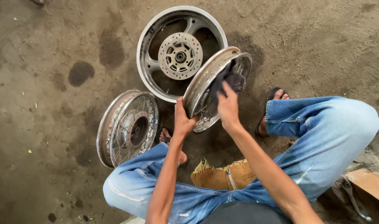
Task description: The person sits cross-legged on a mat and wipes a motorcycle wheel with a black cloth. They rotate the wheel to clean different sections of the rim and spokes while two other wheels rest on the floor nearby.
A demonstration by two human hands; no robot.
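Left hand: the left hand (pixel 183 120) is gripping the lower edge of a spoked wheel rim (pixel 206 76), fingers curling around the chrome band and clamping it so it is standing tilted on edge.

Right hand: the right hand (pixel 228 105) is pressing a dark rag (pixel 233 79) against the inner side of the same rim, fingers closing on the cloth; the two hands are working apart from each other, one on each side of the rim.

Spoked wheel rim: it is standing on edge between the person's knees, leaning toward the cast wheel behind it; whether the two are touching is hard to tell from this angle.

Cast wheel: a silver alloy wheel (pixel 150 62) with a brake disc (pixel 180 56) at its hub is lying flat on the ground just beyond the held rim.

Second spoked wheel: another chrome spoked wheel (pixel 129 126) is standing tilted on the left, beside the person's left knee and well clear of both hands.

Person: they are squatting in blue jeans (pixel 322 132), wearing sandals (pixel 269 112), with a tan leather pouch (pixel 224 176) sitting between the legs.

Ground: the dirt floor (pixel 52 103) is showing dark oil stains.

Right edge: a wooden block (pixel 370 182) is lying by the right leg, with a metal tool (pixel 355 199) next to it.
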